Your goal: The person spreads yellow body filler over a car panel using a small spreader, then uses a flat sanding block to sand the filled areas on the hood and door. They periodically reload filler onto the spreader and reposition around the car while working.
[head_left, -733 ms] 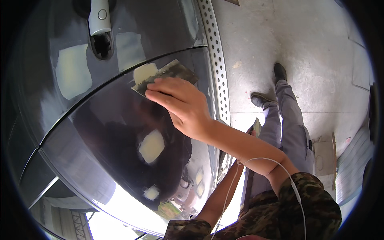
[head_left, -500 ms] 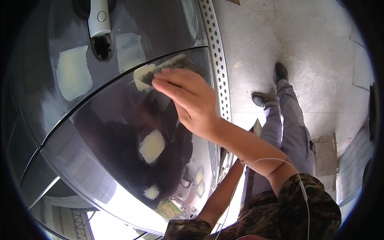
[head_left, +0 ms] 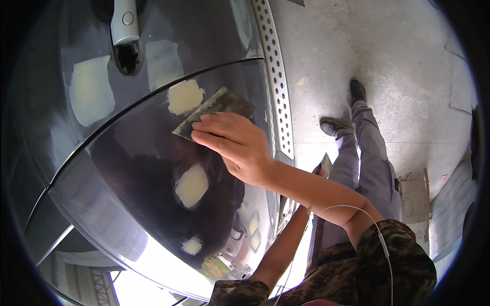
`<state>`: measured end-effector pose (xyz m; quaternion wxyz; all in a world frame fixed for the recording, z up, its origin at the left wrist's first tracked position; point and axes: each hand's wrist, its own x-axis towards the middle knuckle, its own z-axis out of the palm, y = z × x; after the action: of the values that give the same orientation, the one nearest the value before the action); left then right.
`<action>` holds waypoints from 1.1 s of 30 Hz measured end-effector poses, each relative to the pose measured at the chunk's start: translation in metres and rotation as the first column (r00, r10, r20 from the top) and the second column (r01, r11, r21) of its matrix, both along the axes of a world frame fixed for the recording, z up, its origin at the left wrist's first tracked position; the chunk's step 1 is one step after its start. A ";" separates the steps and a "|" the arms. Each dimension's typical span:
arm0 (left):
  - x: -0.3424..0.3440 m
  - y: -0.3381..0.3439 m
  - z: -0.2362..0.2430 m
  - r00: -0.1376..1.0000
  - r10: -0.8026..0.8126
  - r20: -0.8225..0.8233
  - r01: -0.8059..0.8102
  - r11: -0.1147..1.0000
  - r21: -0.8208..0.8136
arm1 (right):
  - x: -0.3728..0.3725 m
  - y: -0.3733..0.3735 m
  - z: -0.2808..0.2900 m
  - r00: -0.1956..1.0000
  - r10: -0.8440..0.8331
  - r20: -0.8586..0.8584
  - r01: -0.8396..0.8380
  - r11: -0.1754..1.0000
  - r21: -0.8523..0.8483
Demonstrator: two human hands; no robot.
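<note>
Right hand [head_left: 236,145], fingers pressed together flat on a metal scraper [head_left: 214,111], just below a pale filler patch [head_left: 185,96] at eleven o'clock; tilting the blade could gouge the glossy car panel [head_left: 127,168].

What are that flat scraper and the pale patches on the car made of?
The scraper looks like thin metal: flat, grey, dull sheen, smeared. The pale patches look like body filler paste: matte cream against the glossy dark panel. The right hand presses the scraper down.
</note>
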<state>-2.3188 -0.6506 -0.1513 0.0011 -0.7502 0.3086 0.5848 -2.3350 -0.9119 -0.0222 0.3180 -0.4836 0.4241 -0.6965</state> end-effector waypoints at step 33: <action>0.003 -0.090 0.076 0.753 0.468 -0.463 -0.629 0.720 -0.295 | -0.212 0.055 0.042 0.898 -0.108 0.426 -0.219 0.730 0.648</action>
<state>-2.3163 -0.7409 -0.0752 -0.3978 -0.6698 0.1848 0.5992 -2.5471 -0.8565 0.0195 0.5805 -0.1776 0.5521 -0.5716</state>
